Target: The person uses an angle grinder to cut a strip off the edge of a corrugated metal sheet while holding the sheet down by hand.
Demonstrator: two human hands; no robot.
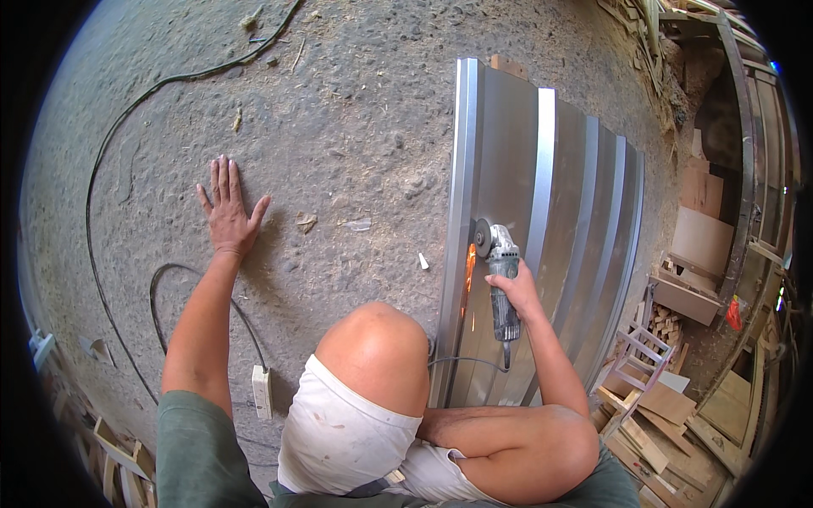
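My right hand [521, 289] is wrapped round the body of an angle grinder [505, 296]. Its dark disc [483, 238] is at a ribbed grey metal sheet [508, 144], near the sheet's left edge. Orange sparks [471, 267] stream from the disc down along the sheet toward me. From the grinder's rear, a thin cord [466, 360] runs left across the sheet toward my raised knee. Off to the left, my left hand [229, 218] is stretched out over the rough ground with its fingers spread and nothing in it. Whether that palm touches the ground I cannot tell.
A black cable [100, 165] curves over the ground [356, 110] at left; another reaches a white power strip [262, 393] beside my knee. A wood piece [509, 66] shows at the sheet's far end. Boards [703, 229], scrap wood and a pale ladder-like frame [641, 364] lie at right.
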